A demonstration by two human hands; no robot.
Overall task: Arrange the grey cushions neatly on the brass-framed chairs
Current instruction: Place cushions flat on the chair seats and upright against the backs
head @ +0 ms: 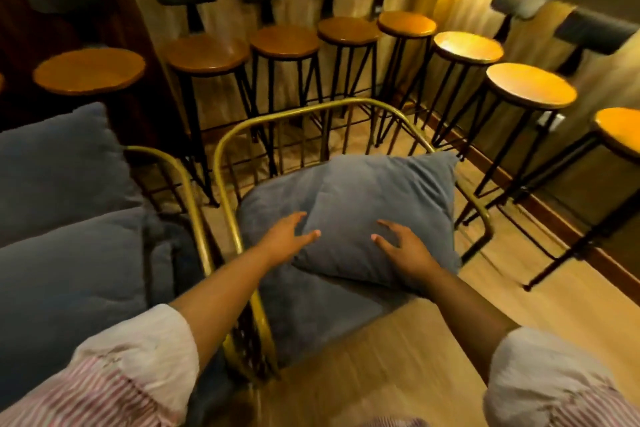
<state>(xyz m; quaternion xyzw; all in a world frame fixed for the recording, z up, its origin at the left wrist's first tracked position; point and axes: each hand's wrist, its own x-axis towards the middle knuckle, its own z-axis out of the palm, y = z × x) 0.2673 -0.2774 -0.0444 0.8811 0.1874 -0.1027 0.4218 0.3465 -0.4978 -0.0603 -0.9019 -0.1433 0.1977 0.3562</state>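
A grey square cushion (377,204) lies loose on the grey seat pad (311,315) of a brass-framed chair (221,156) in the middle of the view, its far corner leaning toward the chair's curved back. My left hand (285,236) rests on the cushion's near left edge with fingers spread. My right hand (403,246) lies flat on its near right part, fingers apart. Neither hand grips the fabric. A second brass-framed chair (183,177) stands at the left with a grey back cushion (55,159) upright and a grey seat cushion (69,274) below it.
A row of tall bar stools with round wooden seats (284,42) and black legs lines the far wall and curves along the right side (531,85). Bare wooden floor (398,367) shows in front and to the right of the chair.
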